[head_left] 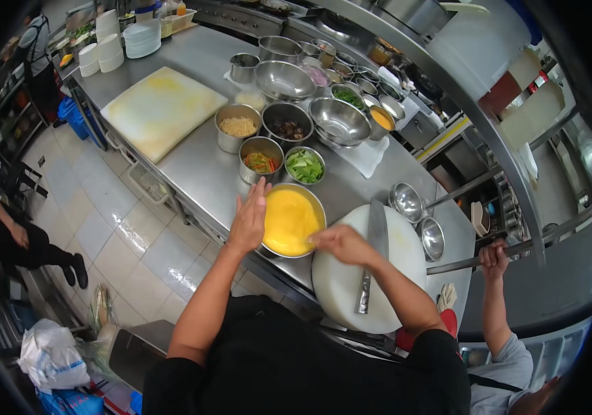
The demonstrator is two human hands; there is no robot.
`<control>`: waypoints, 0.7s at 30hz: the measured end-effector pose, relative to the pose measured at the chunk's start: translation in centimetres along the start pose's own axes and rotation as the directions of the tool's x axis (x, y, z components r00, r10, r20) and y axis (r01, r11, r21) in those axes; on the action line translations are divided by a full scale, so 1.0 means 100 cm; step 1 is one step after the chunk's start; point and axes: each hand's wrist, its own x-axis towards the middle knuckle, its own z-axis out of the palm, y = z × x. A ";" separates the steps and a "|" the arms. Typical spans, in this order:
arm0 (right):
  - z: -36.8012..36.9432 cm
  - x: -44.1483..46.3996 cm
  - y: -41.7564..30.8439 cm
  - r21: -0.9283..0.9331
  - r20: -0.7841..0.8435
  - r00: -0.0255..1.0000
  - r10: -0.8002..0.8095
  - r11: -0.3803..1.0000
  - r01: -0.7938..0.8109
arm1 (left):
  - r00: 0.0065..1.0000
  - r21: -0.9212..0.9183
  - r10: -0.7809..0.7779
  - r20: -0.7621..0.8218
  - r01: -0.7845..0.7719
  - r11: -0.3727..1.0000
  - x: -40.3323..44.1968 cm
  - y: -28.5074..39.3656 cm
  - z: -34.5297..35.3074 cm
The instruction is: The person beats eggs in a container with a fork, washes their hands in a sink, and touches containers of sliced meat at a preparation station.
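A round metal bowl of yellow liquid (288, 220) stands at the steel counter's near edge. Against its left rim rests my left hand (247, 220), fingers extended and nothing visible in it. At the right side of the bowl is my right hand (343, 243), its fingers curled together at the liquid's edge; what they hold, if anything, is too small to make out. Just behind the bowl are containers of sliced peppers (260, 163) and chopped greens (304, 166). A large knife (377, 238) lies on the round white board (407, 277), under my right forearm.
A rectangular cutting board (164, 111) lies at the back left. More containers and metal bowls (339, 119) stand behind. Two small bowls (431, 238) sit at the right. A co-worker's hand (494, 259) grips a rail at the right; people stand at the left.
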 end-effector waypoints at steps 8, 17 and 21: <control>0.002 0.012 0.030 0.293 -0.108 0.991 0.080 0.955 -0.045 | 1.000 -0.004 0.009 -0.005 -0.009 1.000 -0.001 -0.002 0.001; -0.010 0.007 -0.001 0.138 -0.169 0.908 0.385 0.921 -0.364 | 1.000 -0.024 0.002 -0.004 -0.002 1.000 -0.002 0.004 -0.001; -0.001 0.001 0.000 0.104 -0.074 0.995 -0.065 0.992 0.072 | 1.000 -0.014 0.025 -0.010 -0.026 1.000 0.001 0.000 0.000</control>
